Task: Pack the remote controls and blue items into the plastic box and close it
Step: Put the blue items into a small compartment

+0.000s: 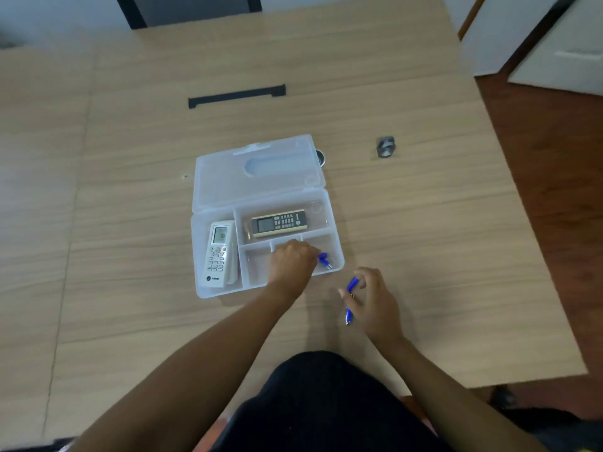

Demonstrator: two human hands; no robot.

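A clear plastic box (337, 252) lies open on the table, its lid (228, 184) folded back flat. A white remote (219, 252) lies in the left compartment and a dark gold-trimmed remote (279, 222) in the upper one. My left hand (292, 261) reaches over the lower right compartments, its fingers at a small blue item (324, 259) in the rightmost one; whether it grips that item I cannot tell. Just right of the box, my right hand (375, 300) pinches a blue item (352, 284) above the table. Another blue item (348, 315) pokes out beneath that hand.
A small grey metal piece (386, 147) sits on the table to the far right of the box. A round dark object (320, 157) peeks from behind the lid's right corner. A black bar (237, 95) lies further back. The table's right edge (509, 177) drops to a brown floor.
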